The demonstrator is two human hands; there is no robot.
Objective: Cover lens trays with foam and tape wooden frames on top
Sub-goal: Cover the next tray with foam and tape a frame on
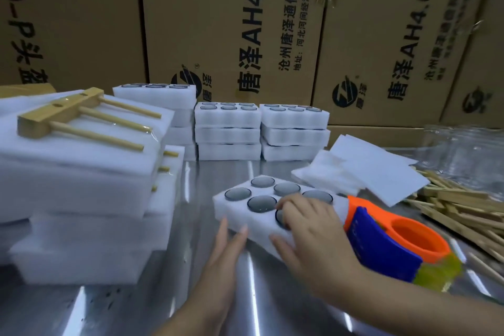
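Six fragile lenses [262, 181] are bedded in the light-looking lens tray [234, 210], gripped at its foam edge by the right hand [308, 229], touched by the flat left hand [223, 256].

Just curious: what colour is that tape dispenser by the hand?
The tape dispenser is orange and blue; head view.

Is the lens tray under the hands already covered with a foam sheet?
No, the lens tray is bare, its dark round lenses plainly showing.

Cardboard boxes [231, 22] behind steel table [191, 294]
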